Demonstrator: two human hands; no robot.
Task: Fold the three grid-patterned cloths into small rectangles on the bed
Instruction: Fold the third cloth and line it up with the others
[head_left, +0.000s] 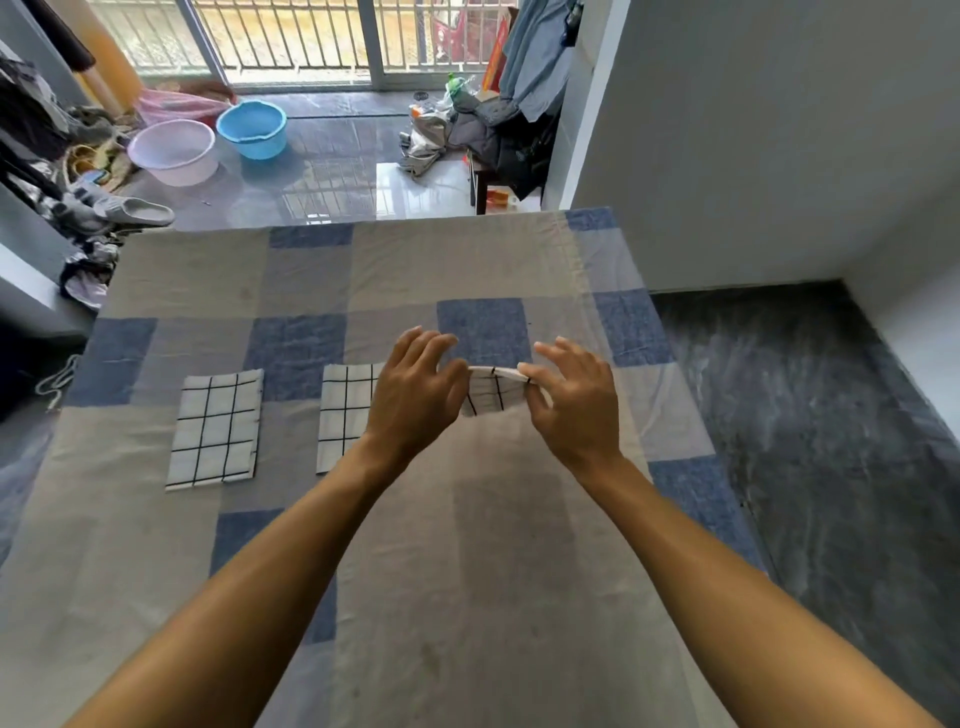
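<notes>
grey and blue patchwork sheet covers the bed (467, 571), which fills the near part of the view. two bare forearms reach over it from 6 o'clock toward the middle.

the left hand (415, 400) has its fingers loosely spread and lifted. its thumb touches the left end of the third cloth (491, 395), but i cannot tell if a finger pinches it from behind, because the back of the hand hides this place. the right hand (574, 405) pinches the right end of the same top edge between thumb and forefinger, and its other fingers (558, 353) are spread. this cloth hangs between both hands, a little above the sheet, already folded to a small size with several layers at the top edge.

at 9 o'clock from the hands the second cloth (345, 410) lies flat as a neat rectangle, partly hidden by the left hand. further at 9 o'clock, well apart, the first cloth (215, 428) lies flat in the same shape.

so i judge that two cloths are finished, and the third needs perhaps one last fold or only to be laid down at 3 o'clock of the others.

beyond the bed, at 11 o'clock, a pale basin (171, 150) and a blue basin (252, 127) stand on the shiny floor, near the balcony door (291, 41).
</notes>
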